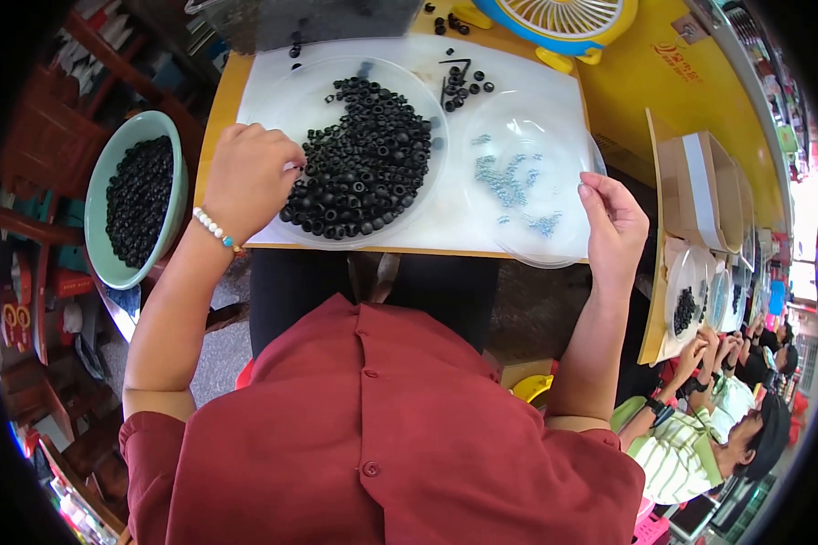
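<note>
My left hand (250,173) rests at the left rim of a clear round plate (286,104) heaped with small black rubber rings (364,163), its fingers curled among the rings at the pile's edge. A bead bracelet sits on that wrist. My right hand (613,227) hovers at the right edge of a second clear plate (563,127) holding small silver screws (509,182). Its fingers are pinched together; whether a screw is between them is too small to tell. Both plates lie on a white sheet (536,77) on the yellow table.
A green bowl (104,195) full of black rings stands to my left. Loose black rings (468,86) lie behind the plates, near a blue and yellow fan (563,23). To the right are a cardboard box (700,186) and another person (709,436) working over plates.
</note>
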Demonstrator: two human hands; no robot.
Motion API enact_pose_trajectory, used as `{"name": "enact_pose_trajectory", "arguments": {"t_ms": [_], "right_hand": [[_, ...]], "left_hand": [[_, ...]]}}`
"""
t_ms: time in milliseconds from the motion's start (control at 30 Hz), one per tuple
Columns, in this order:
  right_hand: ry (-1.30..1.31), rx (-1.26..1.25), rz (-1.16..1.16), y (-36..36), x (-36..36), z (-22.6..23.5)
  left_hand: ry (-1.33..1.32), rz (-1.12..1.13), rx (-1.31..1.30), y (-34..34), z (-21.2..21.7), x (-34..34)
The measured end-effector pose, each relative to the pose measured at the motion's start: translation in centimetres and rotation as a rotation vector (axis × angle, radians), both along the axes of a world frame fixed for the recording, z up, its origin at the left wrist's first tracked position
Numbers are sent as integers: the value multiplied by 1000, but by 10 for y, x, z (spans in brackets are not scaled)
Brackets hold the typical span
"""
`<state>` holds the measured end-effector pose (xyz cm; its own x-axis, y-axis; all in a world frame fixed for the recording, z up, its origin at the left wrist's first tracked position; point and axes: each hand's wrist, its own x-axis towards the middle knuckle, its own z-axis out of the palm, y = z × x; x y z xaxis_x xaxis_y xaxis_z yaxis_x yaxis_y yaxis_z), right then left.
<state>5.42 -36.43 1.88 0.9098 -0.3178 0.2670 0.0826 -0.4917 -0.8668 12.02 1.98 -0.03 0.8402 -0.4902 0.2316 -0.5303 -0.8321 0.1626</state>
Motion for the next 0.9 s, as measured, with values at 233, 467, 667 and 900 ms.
{"name": "enact_pose_trajectory", "arguments": {"t_ms": [233, 467, 667, 900], "right_hand": [[54, 6, -45, -6, -6, -11], [63, 296, 59, 14, -18, -8], [64, 646, 223, 46, -27, -6], [232, 980, 452, 77, -31, -2]], "left_hand": [[0, 44, -58, -1, 4, -11], [166, 19, -258, -8, 19, -18], [125, -93, -320, -41, 11, -19], [76, -51, -142, -54, 7, -23]]}}
